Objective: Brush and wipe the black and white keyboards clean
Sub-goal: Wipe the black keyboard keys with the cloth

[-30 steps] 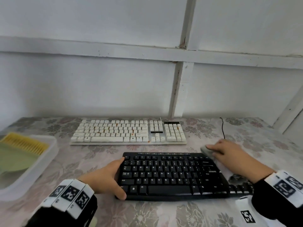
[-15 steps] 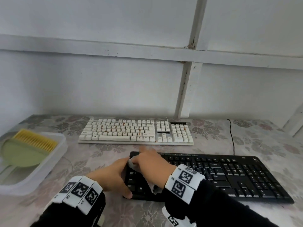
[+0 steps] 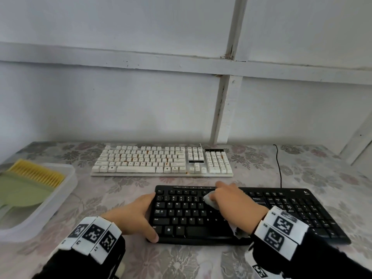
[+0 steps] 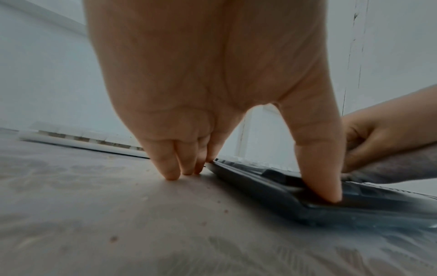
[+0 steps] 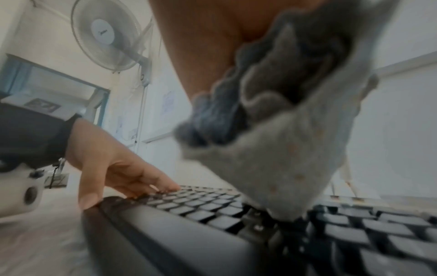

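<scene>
Left hand (image 3: 131, 215): fingers (image 4: 172, 168) straight, close together, tips on surface (image 4: 118, 214) against left end of black keyboard (image 3: 281, 214); thumb spread wide, pressing front-left corner. Right hand (image 3: 234, 202): fingers curled round grey cloth (image 5: 279, 149), pressing it onto keys just right of left thumb. White keyboard (image 3: 161, 161) lies beyond both hands, untouched.

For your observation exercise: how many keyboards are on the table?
2. The white keyboard lies at the back near the wall; the black keyboard lies in front, under both hands. None seems hidden.
</scene>
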`<state>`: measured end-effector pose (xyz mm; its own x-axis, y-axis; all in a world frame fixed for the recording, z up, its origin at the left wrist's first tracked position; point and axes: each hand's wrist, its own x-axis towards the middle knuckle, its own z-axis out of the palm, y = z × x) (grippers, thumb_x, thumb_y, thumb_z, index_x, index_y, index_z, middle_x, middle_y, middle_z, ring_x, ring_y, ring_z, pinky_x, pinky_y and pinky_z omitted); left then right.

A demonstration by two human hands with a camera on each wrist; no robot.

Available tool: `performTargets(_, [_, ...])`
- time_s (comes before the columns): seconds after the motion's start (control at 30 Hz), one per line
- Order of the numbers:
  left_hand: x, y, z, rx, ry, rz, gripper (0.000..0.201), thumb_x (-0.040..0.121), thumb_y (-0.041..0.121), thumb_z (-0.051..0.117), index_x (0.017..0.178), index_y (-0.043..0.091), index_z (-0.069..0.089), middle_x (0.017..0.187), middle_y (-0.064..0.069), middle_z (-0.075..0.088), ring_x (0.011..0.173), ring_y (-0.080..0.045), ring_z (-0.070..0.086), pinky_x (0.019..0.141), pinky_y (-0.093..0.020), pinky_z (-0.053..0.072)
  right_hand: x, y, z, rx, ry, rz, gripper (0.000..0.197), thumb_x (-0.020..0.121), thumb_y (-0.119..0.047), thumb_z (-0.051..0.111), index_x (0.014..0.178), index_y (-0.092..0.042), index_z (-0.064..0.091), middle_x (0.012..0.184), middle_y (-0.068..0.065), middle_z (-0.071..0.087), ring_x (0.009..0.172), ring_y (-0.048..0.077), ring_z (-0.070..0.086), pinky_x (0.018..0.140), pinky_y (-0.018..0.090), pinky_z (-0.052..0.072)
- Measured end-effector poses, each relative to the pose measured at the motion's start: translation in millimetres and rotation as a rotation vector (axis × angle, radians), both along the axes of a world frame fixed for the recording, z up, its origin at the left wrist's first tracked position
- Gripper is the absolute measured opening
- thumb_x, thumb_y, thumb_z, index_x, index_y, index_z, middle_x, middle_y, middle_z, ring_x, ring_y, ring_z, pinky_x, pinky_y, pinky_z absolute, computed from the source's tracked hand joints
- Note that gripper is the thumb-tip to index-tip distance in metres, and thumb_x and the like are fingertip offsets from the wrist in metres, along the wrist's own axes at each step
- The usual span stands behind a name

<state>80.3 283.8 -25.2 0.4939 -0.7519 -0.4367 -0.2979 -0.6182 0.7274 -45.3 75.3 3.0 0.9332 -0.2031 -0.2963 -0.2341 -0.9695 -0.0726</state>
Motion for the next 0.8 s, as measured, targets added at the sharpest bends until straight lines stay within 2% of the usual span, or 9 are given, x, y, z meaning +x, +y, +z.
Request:
performTargets(0.1, [2.4,2.3,0.0,0.045,-0.018,-0.036,0.1,0.063,0.015,0.08,0.143,0.032,0.022,0.141,0.015,0.032,0.131,-0.008,0.03,0.11,-0.027,0.029,8.2,-6.8,4.4,-0.04,0.004,-0.093,0.03,0.075,0.007,0.037,0.058,-0.017,0.038,0.08,0.002,0.032,0.065,0.018,0.035,0.064,0.031,0.04])
performTargets(0.17, [3.2,4.0,0.5,0.051,-0.01,-0.049,0.107,0.059,0.02,0.08,0.146,0.032,0.019,0.144,0.016,0.029,0.133,-0.008,0.029,0.113,-0.032,0.026,19.6,-2.5,6.7,-0.011,-0.062,-0.101,0.029,0.092,-0.014,0.047,0.063,-0.012,0.046,0.091,0.003,0.041,0.072,0.018,0.044,0.073,0.028,0.041])
performTargets(0.27, [2.6,2.4,0.1,0.024,-0.002,-0.014,0.095,0.057,0.015,0.08,0.135,0.036,0.031,0.14,0.013,0.036,0.13,-0.01,0.035,0.111,-0.034,0.031,39.7,22.0,5.2,0.133,-0.126,-0.045,0.026,0.093,-0.022,0.05,0.068,-0.014,0.049,0.106,0.004,0.047,0.089,0.019,0.051,0.083,0.026,0.043])
performTargets(0.37, [2.3,-0.7,-1.2,-0.042,0.026,-0.001,0.075,0.063,-0.006,0.077,0.107,0.041,0.04,0.121,0.011,0.053,0.111,-0.003,0.052,0.091,-0.017,0.046,59.5,54.6,0.9,0.162,-0.095,0.079,0.027,0.094,-0.028,0.048,0.079,-0.01,0.061,0.109,0.009,0.048,0.095,0.028,0.053,0.089,0.034,0.044])
performTargets(0.43, [4.1,-0.6,-3.4,-0.046,0.031,0.005,0.075,0.063,-0.008,0.078,0.115,0.033,0.042,0.114,0.013,0.056,0.104,0.0,0.055,0.082,-0.014,0.049,69.7,71.2,-0.4,0.127,-0.068,0.156,0.031,0.095,-0.025,0.044,0.098,-0.005,0.068,0.1,0.008,0.042,0.088,0.027,0.045,0.081,0.033,0.038])
performTargets(0.5, [4.1,0.1,-3.3,-0.039,0.047,0.024,0.078,0.063,-0.008,0.079,0.121,0.029,0.041,0.115,0.012,0.054,0.108,-0.003,0.054,0.088,-0.021,0.05,73.7,79.9,-2.3,0.113,-0.062,0.175,0.032,0.097,-0.022,0.042,0.108,-0.004,0.066,0.106,0.01,0.042,0.093,0.028,0.041,0.077,0.034,0.033])
performTargets(0.6, [2.4,-1.3,-2.3,-0.018,0.039,0.04,0.079,0.062,-0.006,0.08,0.119,0.032,0.04,0.115,0.016,0.051,0.114,-0.009,0.053,0.096,-0.029,0.048,66.8,81.9,-5.2,0.105,-0.077,0.128,0.021,0.096,-0.01,0.041,0.083,-0.002,0.055,0.114,0.013,0.04,0.111,0.033,0.039,0.074,0.037,0.034])
performTargets(0.67, [1.9,-2.8,-2.1,-0.025,0.031,0.044,0.079,0.064,-0.005,0.079,0.117,0.035,0.037,0.108,0.023,0.047,0.101,0.004,0.05,0.085,-0.014,0.047,57.9,77.1,-2.8,0.073,-0.091,0.132,0.034,0.093,-0.003,0.04,0.061,-0.014,0.034,0.105,0.012,0.034,0.111,0.034,0.039,0.073,0.04,0.036])
performTargets(0.8, [3.0,0.3,-4.3,-0.019,0.038,0.067,0.086,0.063,-0.003,0.08,0.127,0.031,0.034,0.111,0.025,0.045,0.102,0.007,0.047,0.077,-0.006,0.041,39.4,49.7,-5.7,0.046,-0.131,0.159,0.051,0.083,0.007,0.045,0.056,-0.025,0.016,0.096,0.007,0.028,0.09,0.027,0.036,0.073,0.041,0.04])
